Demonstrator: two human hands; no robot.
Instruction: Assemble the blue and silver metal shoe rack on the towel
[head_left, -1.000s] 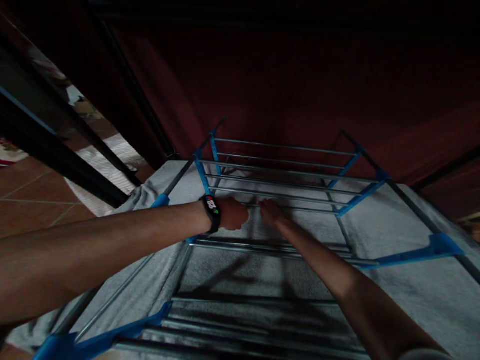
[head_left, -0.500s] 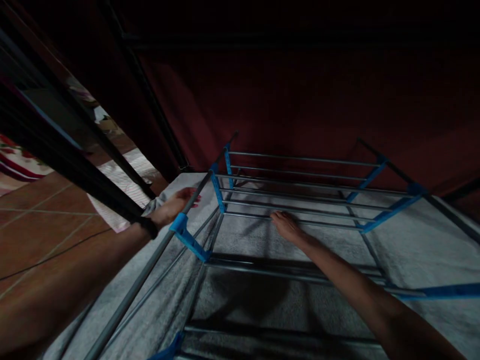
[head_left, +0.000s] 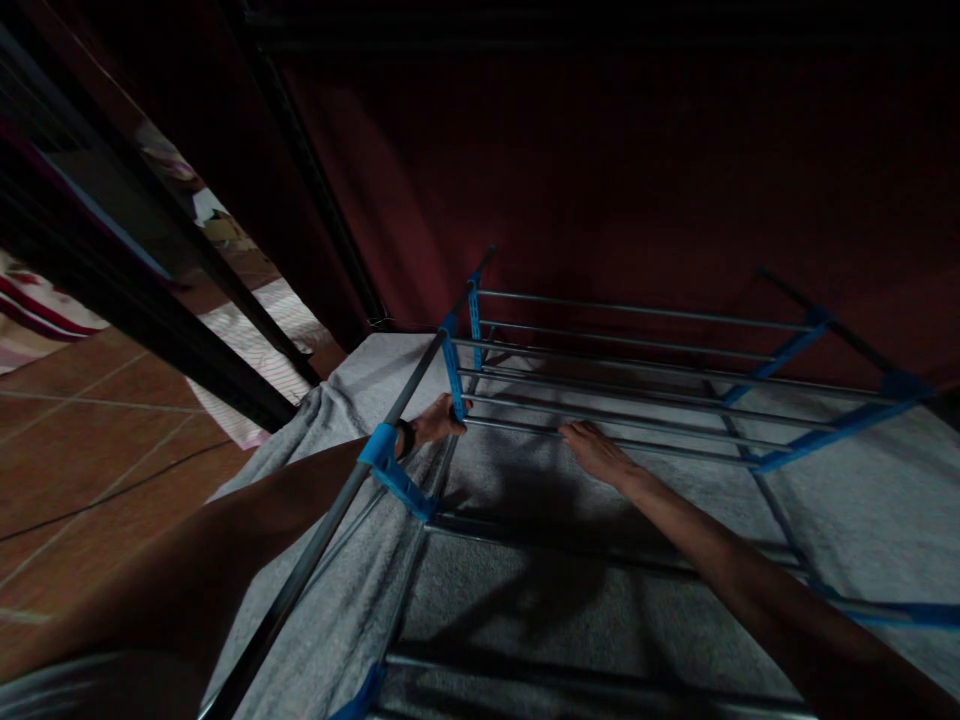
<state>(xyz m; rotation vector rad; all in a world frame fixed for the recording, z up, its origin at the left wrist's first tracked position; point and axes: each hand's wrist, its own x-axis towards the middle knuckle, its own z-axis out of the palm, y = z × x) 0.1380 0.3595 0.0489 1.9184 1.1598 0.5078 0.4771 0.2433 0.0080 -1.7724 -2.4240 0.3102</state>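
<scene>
I look down on a metal drying rack (head_left: 645,345) with grey rails and blue plastic brackets, standing over a grey towel (head_left: 525,560). My left hand (head_left: 436,420) reaches under the rack's left side bar and its fingers close round the end of a rail next to a blue bracket (head_left: 453,372). My right hand (head_left: 592,447) lies on the same rail further right, fingers curled over it. A dark wristband shows on my left wrist, partly hidden by another blue bracket (head_left: 390,462).
A dark red curtain (head_left: 600,170) hangs close behind the rack. Black bars (head_left: 142,290) slant across the upper left. Brown floor tiles (head_left: 90,440) and a striped cloth (head_left: 255,350) lie to the left. The scene is dim.
My left hand moved from the outer side bar to the rail end by the blue bracket. My right hand stayed on its rail. The view shifted slightly left.
</scene>
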